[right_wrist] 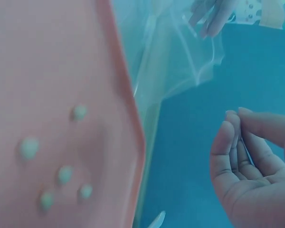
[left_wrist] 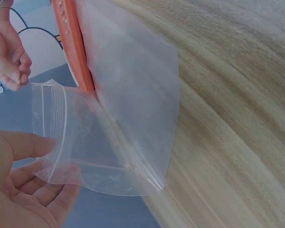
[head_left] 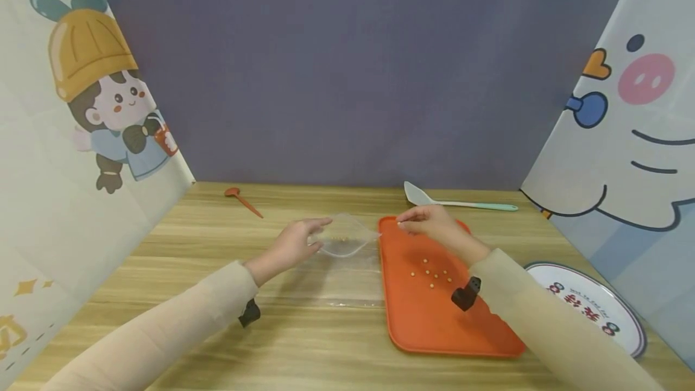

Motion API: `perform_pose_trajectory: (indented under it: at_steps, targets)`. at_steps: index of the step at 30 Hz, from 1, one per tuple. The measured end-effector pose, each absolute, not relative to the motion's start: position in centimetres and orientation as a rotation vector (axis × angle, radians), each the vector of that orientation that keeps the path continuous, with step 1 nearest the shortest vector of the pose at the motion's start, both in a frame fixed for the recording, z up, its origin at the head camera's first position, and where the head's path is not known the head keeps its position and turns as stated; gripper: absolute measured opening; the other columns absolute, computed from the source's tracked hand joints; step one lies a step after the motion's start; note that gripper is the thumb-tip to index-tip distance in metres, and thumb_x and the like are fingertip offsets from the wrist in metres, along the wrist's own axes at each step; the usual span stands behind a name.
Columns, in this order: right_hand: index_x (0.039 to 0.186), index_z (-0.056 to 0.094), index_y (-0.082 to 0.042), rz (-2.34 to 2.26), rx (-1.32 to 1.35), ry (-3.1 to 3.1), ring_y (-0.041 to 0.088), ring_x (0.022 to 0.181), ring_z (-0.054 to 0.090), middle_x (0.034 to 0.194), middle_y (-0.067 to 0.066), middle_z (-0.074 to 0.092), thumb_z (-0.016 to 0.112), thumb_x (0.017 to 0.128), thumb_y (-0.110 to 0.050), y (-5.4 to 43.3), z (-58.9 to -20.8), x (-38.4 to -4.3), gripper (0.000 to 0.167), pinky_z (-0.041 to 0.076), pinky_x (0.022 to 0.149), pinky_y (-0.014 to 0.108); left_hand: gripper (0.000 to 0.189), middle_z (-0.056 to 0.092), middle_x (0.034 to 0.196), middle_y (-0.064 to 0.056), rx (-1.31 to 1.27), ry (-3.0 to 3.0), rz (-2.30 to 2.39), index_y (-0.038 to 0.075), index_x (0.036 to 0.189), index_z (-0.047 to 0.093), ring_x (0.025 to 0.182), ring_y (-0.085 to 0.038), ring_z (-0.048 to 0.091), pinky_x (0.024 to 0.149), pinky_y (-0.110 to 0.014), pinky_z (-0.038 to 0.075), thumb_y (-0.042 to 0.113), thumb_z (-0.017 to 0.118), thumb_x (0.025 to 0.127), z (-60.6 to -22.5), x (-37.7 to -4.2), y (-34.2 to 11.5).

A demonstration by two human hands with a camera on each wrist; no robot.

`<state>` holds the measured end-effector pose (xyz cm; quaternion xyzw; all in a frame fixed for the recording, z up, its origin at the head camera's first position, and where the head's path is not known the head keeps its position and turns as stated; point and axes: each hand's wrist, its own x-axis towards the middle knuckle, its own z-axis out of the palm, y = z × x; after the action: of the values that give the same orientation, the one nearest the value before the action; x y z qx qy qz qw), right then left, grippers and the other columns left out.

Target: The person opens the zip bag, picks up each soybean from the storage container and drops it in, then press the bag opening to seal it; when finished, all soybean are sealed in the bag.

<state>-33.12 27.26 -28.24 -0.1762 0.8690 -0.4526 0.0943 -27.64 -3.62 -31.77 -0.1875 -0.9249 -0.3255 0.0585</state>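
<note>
A clear zip-lock bag lies by the tray's left edge, its mouth held up and gaping. My left hand grips one side of that mouth between thumb and fingers; the left wrist view shows the zip strip there. Several small yellowish beans show in the bag. My right hand is raised over the far left corner of the orange tray, thumb and fingertips pinched together on a pale speck that looks like a soybean. Several more soybeans lie scattered on the tray.
A white spatula with a mint handle lies behind the tray. At the back left is a small red-brown spoon. A white oval plate with red lettering sits to the right, partly behind my right sleeve. A dark wall stands behind the table.
</note>
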Motion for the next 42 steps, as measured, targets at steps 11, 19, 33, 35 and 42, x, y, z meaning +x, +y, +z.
perform_pose_trajectory:
  at_steps: [11,19,33,35,42]
  targets:
    - [0.107,0.068,0.007,-1.462,-0.578,2.502,0.010,0.070,0.066,0.086,0.005,0.074,0.071,0.087,-0.010,21.3,-28.2,-33.7,0.027,0.060,0.080,0.045,0.058,0.053,0.141,-0.013,-0.586,-2.791,-1.044,0.005,0.140,0.049,0.120,-0.033,0.060,0.102,-0.044,0.050,0.000,0.067,0.085,-31.6,-27.8,-3.3]
    - [0.105,0.071,0.001,-1.410,-0.574,2.544,0.009,0.066,0.063,0.082,0.007,0.073,0.073,0.085,-0.014,18.9,-28.5,-34.0,0.025,0.055,0.060,0.027,0.056,0.054,0.140,-0.015,-0.600,-2.775,-1.063,0.004,0.139,0.051,0.119,-0.033,0.060,0.101,-0.044,0.050,-0.001,0.066,0.085,-31.8,-27.9,-3.4]
    - [0.108,0.071,-0.001,-1.408,-0.548,2.572,0.028,0.082,0.068,0.094,0.013,0.074,0.071,0.088,-0.019,22.3,-28.0,-33.8,0.027,0.060,0.074,0.036,0.058,0.052,0.142,-0.014,-0.577,-2.775,-1.129,0.006,0.141,0.049,0.121,-0.033,0.059,0.100,-0.044,0.052,0.000,0.066,0.086,-32.1,-27.7,-4.0]
    - [0.109,0.071,0.000,-1.406,-0.540,2.570,0.029,0.084,0.068,0.094,0.014,0.074,0.070,0.089,-0.019,23.5,-28.1,-34.0,0.028,0.059,0.077,0.041,0.058,0.052,0.142,-0.015,-0.581,-2.770,-1.143,0.006,0.141,0.049,0.121,-0.034,0.058,0.100,-0.044,0.052,0.001,0.066,0.086,-32.2,-27.7,-4.1]
    - [0.111,0.069,-0.001,-1.345,-0.460,2.568,0.029,0.086,0.066,0.097,0.011,0.073,0.067,0.092,-0.019,27.8,-28.8,-33.9,0.027,0.055,0.086,0.049,0.057,0.052,0.142,-0.015,-0.591,-2.770,-1.131,0.006,0.140,0.049,0.121,-0.034,0.059,0.101,-0.045,0.050,0.001,0.066,0.087,-32.3,-27.8,-4.1]
